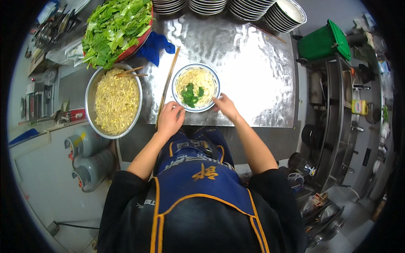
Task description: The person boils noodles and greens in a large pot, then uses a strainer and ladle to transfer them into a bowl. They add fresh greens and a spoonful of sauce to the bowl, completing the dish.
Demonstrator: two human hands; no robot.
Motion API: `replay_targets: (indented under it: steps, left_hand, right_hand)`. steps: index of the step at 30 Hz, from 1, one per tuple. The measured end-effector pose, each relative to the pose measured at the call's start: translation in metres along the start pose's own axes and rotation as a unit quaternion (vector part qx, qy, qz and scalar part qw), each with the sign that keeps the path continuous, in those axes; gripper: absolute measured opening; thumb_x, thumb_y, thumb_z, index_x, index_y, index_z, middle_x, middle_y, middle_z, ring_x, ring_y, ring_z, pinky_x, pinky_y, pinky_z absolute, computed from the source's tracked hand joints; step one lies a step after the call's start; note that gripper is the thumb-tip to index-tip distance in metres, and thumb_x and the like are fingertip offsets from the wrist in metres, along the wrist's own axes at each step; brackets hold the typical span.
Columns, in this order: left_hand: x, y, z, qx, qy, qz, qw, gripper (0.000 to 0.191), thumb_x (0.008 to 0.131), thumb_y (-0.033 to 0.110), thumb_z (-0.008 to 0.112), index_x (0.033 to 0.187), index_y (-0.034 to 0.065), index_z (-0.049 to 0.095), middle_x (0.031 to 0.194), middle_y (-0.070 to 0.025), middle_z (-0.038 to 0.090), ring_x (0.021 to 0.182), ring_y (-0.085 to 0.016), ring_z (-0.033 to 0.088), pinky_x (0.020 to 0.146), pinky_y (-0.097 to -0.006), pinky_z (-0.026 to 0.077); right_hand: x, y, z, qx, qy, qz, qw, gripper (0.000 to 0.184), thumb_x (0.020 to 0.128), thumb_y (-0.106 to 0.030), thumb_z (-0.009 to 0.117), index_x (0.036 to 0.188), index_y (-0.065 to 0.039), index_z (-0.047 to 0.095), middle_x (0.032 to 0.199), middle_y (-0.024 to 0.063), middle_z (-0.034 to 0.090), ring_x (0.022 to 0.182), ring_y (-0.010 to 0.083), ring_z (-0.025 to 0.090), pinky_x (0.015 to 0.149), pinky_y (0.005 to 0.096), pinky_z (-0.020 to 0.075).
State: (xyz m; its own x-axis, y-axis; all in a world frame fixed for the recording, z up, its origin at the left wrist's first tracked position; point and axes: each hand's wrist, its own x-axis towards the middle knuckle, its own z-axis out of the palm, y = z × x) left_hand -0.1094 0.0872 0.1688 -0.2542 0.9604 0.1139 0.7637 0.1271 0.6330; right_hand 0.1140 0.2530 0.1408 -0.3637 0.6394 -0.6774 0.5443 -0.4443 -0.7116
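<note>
A white bowl with a blue-banded rim stands on the metal tabletop in front of me. Pale soybean sprouts fill it, with a clump of dark green leaves on top. My left hand is by the bowl's lower left rim, fingers bent and nothing visible in them. At the lower right rim is my right hand, its fingertips slightly blurred; whether they grip the rim is unclear. Long wooden chopsticks lie left of the bowl, their near end beside my left hand.
On the left stand a steel basin of soybean sprouts with chopsticks in it, and a red basin of cut leafy greens. A blue cloth lies nearby. Stacked bowls line the back; another chopstick lies at back right.
</note>
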Motion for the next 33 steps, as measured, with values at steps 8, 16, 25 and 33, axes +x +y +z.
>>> replay_targets:
  steps: [8, 16, 25, 33]
  left_hand:
    - [0.022, -0.056, 0.029, -0.498, -0.043, -0.386, 0.775, 0.05, 0.1, 0.025, 0.055, 0.144, 0.005, 0.044, 0.129, -0.0093, 0.058, 0.111, -0.017, 0.056, 0.09, -0.0329, 0.048]
    - [0.048, 0.019, 0.042, -0.622, -0.181, -0.32, 0.691, 0.051, 0.098, 0.015, 0.049, 0.148, 0.0135, 0.04, 0.138, -0.0056, 0.054, 0.114, -0.019, 0.057, 0.098, -0.0421, 0.047]
    - [0.051, 0.275, 0.178, -0.707, -0.282, -0.246, 0.6, 0.067, 0.086, 0.022, 0.066, 0.144, -0.0017, 0.041, 0.142, -0.0166, 0.054, 0.129, -0.03, 0.053, 0.111, -0.048, 0.043]
    - [0.054, 0.513, 0.316, -0.75, -0.26, -0.205, 0.573, 0.07, 0.083, 0.016, 0.065, 0.145, -0.0043, 0.04, 0.144, -0.0187, 0.052, 0.131, -0.032, 0.051, 0.113, -0.0476, 0.04]
  right_hand:
    - [0.005, 0.017, 0.05, 0.371, -0.069, -0.01, 0.926, 0.046, 0.095, -0.006, 0.045, 0.14, -0.001, 0.036, 0.127, 0.0196, 0.059, 0.103, 0.0284, 0.068, 0.08, 0.0408, 0.0613]
    - [-0.068, 0.023, -0.02, 0.401, -0.016, -0.028, 0.915, 0.045, 0.092, -0.003, 0.043, 0.136, 0.003, 0.043, 0.121, 0.0177, 0.063, 0.095, 0.0249, 0.07, 0.072, 0.0376, 0.0625]
    - [-0.22, 0.1, -0.276, 0.403, 0.021, -0.055, 0.913, 0.043, 0.095, -0.008, 0.045, 0.136, 0.004, 0.04, 0.123, 0.0176, 0.061, 0.099, 0.0256, 0.069, 0.08, 0.0399, 0.062]
    - [-0.309, 0.183, -0.508, 0.341, 0.085, -0.087, 0.932, 0.04, 0.1, -0.02, 0.053, 0.133, 0.003, 0.047, 0.12, 0.0134, 0.064, 0.1, 0.0187, 0.067, 0.081, 0.0338, 0.0602]
